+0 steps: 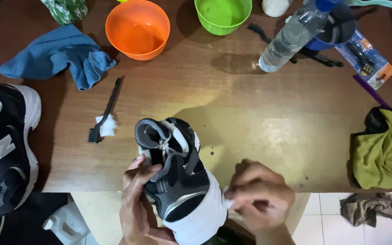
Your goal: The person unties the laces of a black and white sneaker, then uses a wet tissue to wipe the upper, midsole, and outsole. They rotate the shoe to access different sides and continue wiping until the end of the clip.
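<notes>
A brown wooden table (232,95) is carrying an orange bowl (137,28), a green bowl (222,14), a blue cloth (57,54), a small black brush (104,112), a clear plastic bottle (291,38), a yellow-green cloth (379,152) and a black-and-white sneaker (3,145) lying at its left edge.

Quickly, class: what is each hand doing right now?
Left hand: closed around the black sneaker.
Right hand: pinching a small white piece against its sole.

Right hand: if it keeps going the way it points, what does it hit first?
The right hand points left, pinching something small and white against the shoe. It would press straight into the shoe's white sole. The left hand grips the far side of the shoe.
</notes>
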